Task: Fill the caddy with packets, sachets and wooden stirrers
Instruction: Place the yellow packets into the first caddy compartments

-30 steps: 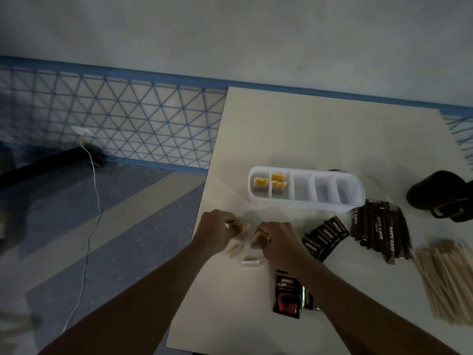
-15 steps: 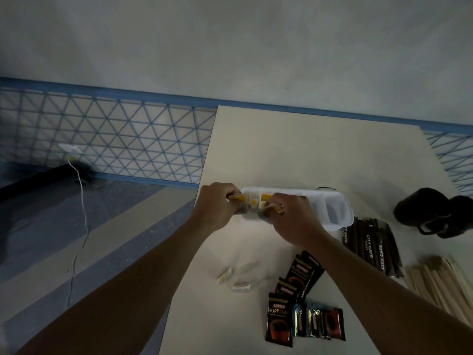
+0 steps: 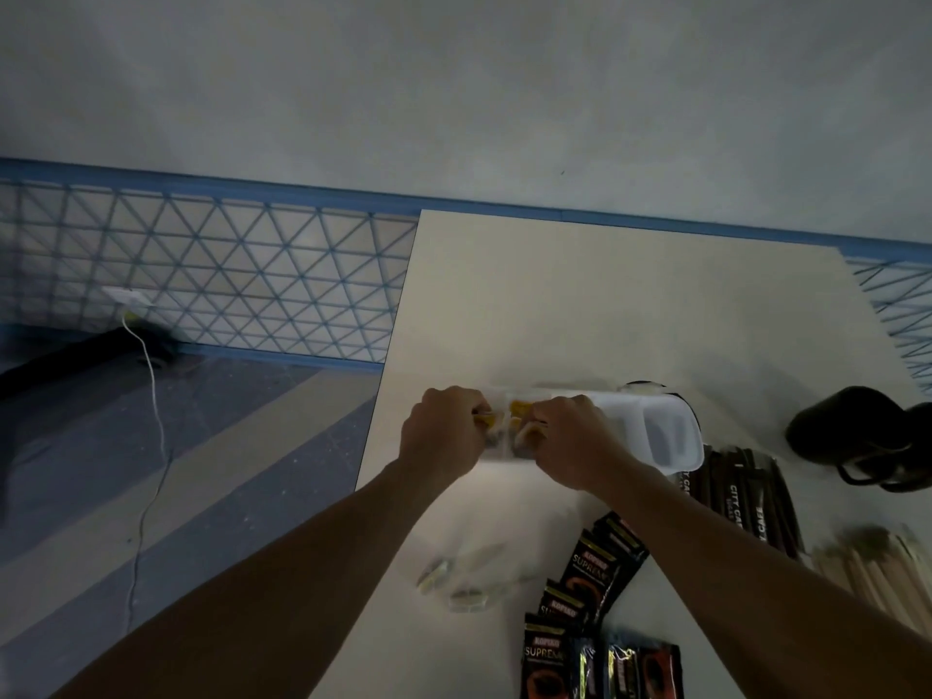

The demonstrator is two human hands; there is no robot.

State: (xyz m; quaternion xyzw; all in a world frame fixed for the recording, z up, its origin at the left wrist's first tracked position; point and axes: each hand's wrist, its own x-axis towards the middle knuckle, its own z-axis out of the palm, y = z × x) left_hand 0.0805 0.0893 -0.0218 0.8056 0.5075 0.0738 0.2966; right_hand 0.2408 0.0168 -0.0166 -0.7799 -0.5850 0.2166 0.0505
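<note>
- While both hands worked at the near-left end of the white plastic divided caddy (image 3: 671,436) on the pale bench (image 3: 580,305), each was curled tight around small yellow-and-white sachets (image 3: 519,410).
- Left hand (image 3: 444,436) pinched one sachet by its edge; right hand (image 3: 570,441) pinched another just beside it, over the same end compartment.
- Right-end compartments looked unfilled.
- More pale sachets (image 3: 454,582) lay loose on the bench nearer the person.
- Black coffee packets (image 3: 595,572), dark stick packets (image 3: 741,502) and wooden stirrers (image 3: 867,567) waited to the right.
- Sachets seemed light, thin and floppy; gripping the short edges, stood upright, would likely suit them best.
</note>
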